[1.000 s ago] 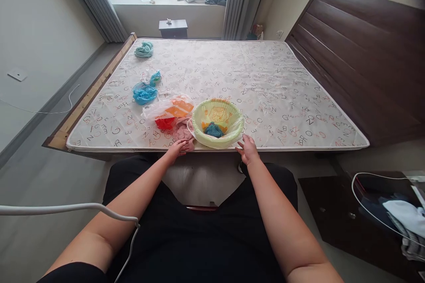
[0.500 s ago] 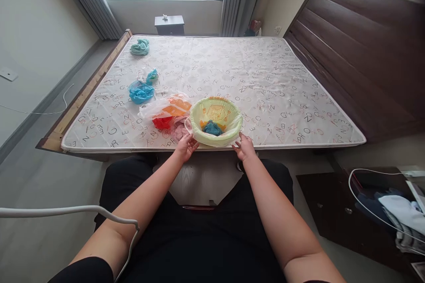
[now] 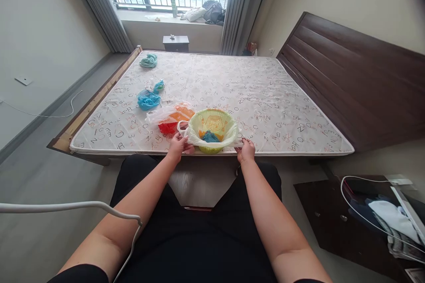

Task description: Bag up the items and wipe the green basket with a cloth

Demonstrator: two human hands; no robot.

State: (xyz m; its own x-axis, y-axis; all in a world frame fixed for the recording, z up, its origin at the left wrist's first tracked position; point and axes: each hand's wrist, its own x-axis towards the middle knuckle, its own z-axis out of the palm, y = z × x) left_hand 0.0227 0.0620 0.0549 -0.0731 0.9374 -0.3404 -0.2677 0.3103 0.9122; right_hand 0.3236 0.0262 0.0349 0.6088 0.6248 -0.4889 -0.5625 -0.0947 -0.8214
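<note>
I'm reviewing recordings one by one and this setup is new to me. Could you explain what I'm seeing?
There's no machine here: a person works with two bare hands. The view comes from a camera worn on the head, looking forward and down.

A yellow-green basket stands near the close edge of a mattress, with a pale plastic liner inside. The left hand and right hand hold the liner at opposite sides. A blue-green bundle lies within.

Also on the mattress are a white-and-orange bag, a blue bag and a teal bundle.

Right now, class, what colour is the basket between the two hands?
The basket is yellow-green; it shows best in the head view.
</note>
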